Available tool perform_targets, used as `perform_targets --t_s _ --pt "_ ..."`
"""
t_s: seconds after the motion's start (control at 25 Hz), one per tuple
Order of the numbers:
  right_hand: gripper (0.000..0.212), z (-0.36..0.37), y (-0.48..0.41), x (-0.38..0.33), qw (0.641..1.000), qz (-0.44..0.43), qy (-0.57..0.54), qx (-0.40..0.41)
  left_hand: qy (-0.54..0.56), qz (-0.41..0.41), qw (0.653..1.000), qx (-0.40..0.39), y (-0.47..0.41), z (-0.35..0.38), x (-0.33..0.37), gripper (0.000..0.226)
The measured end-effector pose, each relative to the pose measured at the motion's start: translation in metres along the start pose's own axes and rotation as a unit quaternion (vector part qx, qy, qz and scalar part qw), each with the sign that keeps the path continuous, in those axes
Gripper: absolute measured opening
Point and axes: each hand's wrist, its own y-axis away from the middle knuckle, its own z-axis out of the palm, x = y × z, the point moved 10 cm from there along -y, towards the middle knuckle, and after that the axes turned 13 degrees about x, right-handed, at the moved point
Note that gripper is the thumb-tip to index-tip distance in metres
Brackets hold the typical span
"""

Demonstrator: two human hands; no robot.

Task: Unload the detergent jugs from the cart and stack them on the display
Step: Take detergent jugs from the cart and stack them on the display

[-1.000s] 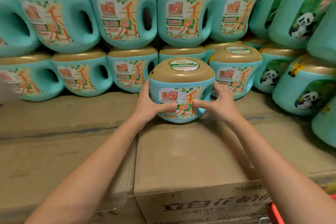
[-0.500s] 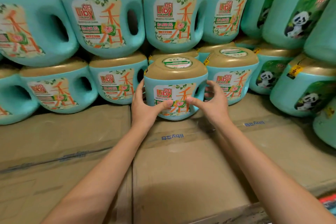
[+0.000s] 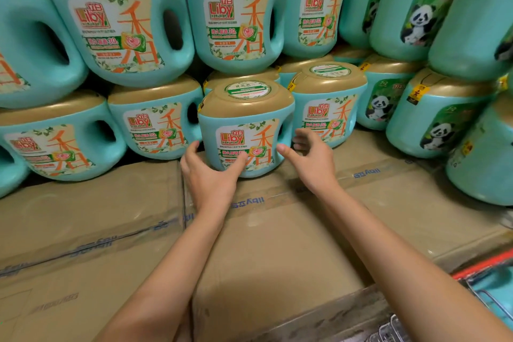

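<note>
From the head view, finds jug (image 3: 244,130) upright near the boxes' (image 3: 277,244) back edge against the stack (image 3: 122,36), left hand (image 3: 211,178) spread loosely on its lower left, right hand (image 3: 311,161) released, fingers straight, just beside it.

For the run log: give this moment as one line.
front jug: upright on cardboard boxes | left hand: thumb on its label | right hand: beside jug, fingers spread
</note>
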Motion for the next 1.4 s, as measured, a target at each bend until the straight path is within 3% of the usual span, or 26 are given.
perform_targets --t_s 0.12,0.24,0.56,0.76,0.92,1.08,1.2,1.28,1.4 --pt "0.023 -0.054 0.023 -0.007 0.996 -0.013 -0.066 0.056 0.138 -0.036 0.988 0.050 0.020 -0.020 0.013 0.048" --pt "0.019 -0.135 0.061 0.001 0.984 -0.022 -0.122 0.126 0.256 -0.031 0.966 -0.008 0.058 -0.017 0.047 0.024" --pt "0.024 -0.353 0.147 0.077 0.958 0.050 -0.065 0.273 0.271 -0.039 0.913 -0.303 0.278 0.079 0.098 0.024" --pt "0.023 -0.480 0.193 0.131 0.917 0.103 -0.020 0.384 0.220 -0.045 0.844 -0.487 0.425 0.156 0.097 0.022" --pt "0.017 -0.547 0.223 0.185 0.868 0.176 0.085 0.457 0.147 -0.035 0.789 -0.595 0.511 0.224 0.077 0.021" --pt "0.042 -0.574 0.211 0.243 0.856 0.273 0.157 0.411 0.047 -0.004 0.759 -0.650 0.563 0.294 0.040 0.050" --pt "0.055 -0.574 0.186 0.269 0.864 0.290 0.221 0.346 0.009 -0.015 0.741 -0.671 0.583 0.333 0.012 0.068" --pt "0.063 -0.567 0.173 0.280 0.856 0.291 0.310 0.292 0.010 -0.080 0.720 -0.689 0.594 0.347 -0.006 0.065" --pt "0.087 -0.559 0.162 0.296 0.802 0.328 0.456 0.203 0.030 -0.161 0.676 -0.718 0.610 0.353 -0.023 0.053"
